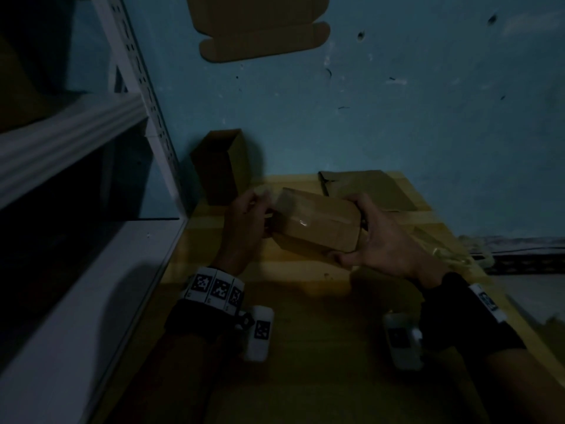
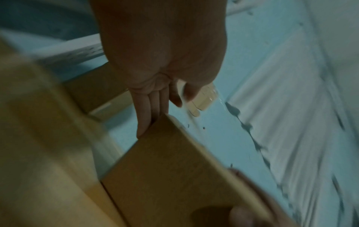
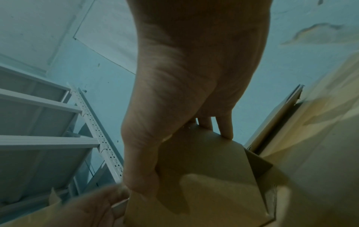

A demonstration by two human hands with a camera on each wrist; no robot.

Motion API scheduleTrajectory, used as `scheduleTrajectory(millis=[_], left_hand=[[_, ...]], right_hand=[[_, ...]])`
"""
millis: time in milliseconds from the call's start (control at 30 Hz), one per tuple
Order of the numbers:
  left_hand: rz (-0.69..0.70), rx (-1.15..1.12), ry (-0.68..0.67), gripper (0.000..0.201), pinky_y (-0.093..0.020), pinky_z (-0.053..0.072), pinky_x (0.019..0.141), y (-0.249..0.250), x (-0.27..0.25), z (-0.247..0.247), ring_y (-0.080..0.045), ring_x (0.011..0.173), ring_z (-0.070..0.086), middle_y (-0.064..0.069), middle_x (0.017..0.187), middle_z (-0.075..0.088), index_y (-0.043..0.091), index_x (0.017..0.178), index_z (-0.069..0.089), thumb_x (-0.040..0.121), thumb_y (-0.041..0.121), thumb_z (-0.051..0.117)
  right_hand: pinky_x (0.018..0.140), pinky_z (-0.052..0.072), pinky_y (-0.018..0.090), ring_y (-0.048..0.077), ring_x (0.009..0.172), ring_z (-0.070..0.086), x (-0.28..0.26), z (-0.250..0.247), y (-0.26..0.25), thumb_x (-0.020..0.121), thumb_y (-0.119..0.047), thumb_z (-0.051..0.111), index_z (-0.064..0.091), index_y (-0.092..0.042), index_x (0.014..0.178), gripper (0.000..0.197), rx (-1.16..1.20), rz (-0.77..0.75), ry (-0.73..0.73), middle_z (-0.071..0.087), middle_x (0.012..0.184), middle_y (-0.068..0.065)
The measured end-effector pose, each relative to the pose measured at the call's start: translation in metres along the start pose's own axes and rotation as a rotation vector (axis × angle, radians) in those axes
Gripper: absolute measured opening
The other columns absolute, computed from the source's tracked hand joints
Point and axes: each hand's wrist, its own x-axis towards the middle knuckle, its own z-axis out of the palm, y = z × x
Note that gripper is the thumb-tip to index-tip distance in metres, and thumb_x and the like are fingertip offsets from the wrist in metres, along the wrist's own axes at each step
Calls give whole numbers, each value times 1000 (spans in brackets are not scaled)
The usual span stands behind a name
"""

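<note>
I hold a small brown cardboard box (image 1: 318, 224) above the yellow table (image 1: 305, 301), tilted, with both hands. My right hand (image 1: 370, 240) grips its right end, thumb on the near side and fingers over the far side. My left hand (image 1: 253, 206) is at the box's left end and pinches a strip of clear tape (image 1: 267, 191) between thumb and forefinger. In the left wrist view the tape (image 2: 205, 98) sticks out past the thumb, and the other fingers (image 2: 147, 110) lie straight against the box (image 2: 174, 169) edge. The right wrist view shows the right hand (image 3: 184, 92) clamped on the box (image 3: 204, 169).
An open upright cardboard box (image 1: 220, 163) stands at the table's back left by the blue wall. Flat cardboard (image 1: 370, 188) lies at the back. A white metal shelf unit (image 1: 76, 148) runs along the left. Crumpled clear material (image 1: 449, 255) sits at the right edge.
</note>
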Motion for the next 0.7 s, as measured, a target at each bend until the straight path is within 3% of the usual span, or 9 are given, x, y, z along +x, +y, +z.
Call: scheduleTrajectory(millis=[100, 200, 267, 333, 400, 467, 567, 633, 700], left_hand=[[71, 60, -61, 29, -29, 57, 65, 1, -5, 1, -16, 87, 70, -1, 96, 71, 26, 94, 69, 99, 48, 51], [218, 178, -110, 69, -48, 54, 68, -2, -7, 0, -28, 78, 67, -12, 82, 69, 9, 84, 69, 81, 76, 52], [277, 232, -131, 67, -42, 45, 60, -4, -6, 0, -19, 64, 60, 0, 66, 61, 12, 73, 63, 77, 78, 52], [288, 242, -141, 73, -37, 41, 61, -5, -6, 0, -15, 64, 57, -2, 66, 58, 8, 74, 61, 79, 80, 51], [206, 178, -114, 65, -36, 45, 65, -6, -4, 0, -17, 71, 62, -9, 74, 64, 9, 79, 67, 90, 71, 49], [63, 58, -60, 37, -34, 53, 73, -7, 0, 2, -16, 87, 69, 0, 88, 71, 25, 87, 70, 102, 49, 47], [41, 79, 19, 9, -45, 57, 79, -8, 6, 0, -24, 101, 64, 4, 107, 63, 32, 103, 61, 101, 30, 53], [118, 105, 10, 29, -39, 56, 78, -11, 9, -3, -19, 104, 59, 4, 121, 55, 38, 119, 50, 102, 15, 51], [250, 185, -59, 42, -41, 56, 84, -15, 11, -4, -17, 109, 60, 7, 124, 58, 52, 120, 53, 104, 14, 47]], right_hand=[[93, 57, 41, 10, 114, 58, 1, 1, 1, 58, -35, 95, 39, -32, 129, 91, 11, 1, 3, 54, 124, -13], [91, 58, 43, 13, 116, 58, 1, 3, 1, 57, -41, 94, 39, -34, 129, 91, 11, -4, 0, 54, 126, -10], [91, 58, 44, 14, 115, 58, 1, 4, 1, 58, -39, 94, 38, -35, 128, 90, 1, -5, 2, 54, 126, -9], [91, 58, 43, 14, 115, 58, 1, 5, 1, 60, -37, 95, 37, -34, 128, 90, -15, -8, 5, 54, 126, -9], [91, 58, 42, 14, 115, 58, 1, 5, -1, 60, -37, 95, 37, -33, 128, 90, -28, -17, 9, 53, 126, -9], [91, 57, 40, 13, 114, 58, 1, 5, -2, 60, -37, 94, 36, -33, 130, 90, -33, -20, 10, 53, 126, -10], [90, 57, 40, 13, 113, 57, 2, 4, -2, 61, -37, 94, 35, -33, 132, 92, -43, -24, 10, 53, 126, -10], [89, 58, 39, 13, 114, 57, 2, 4, -2, 62, -37, 94, 33, -35, 132, 93, -37, -22, 1, 52, 127, -9], [85, 60, 35, 14, 114, 58, 1, 3, -2, 63, -36, 94, 32, -37, 131, 92, -17, -17, -2, 52, 127, -9]])
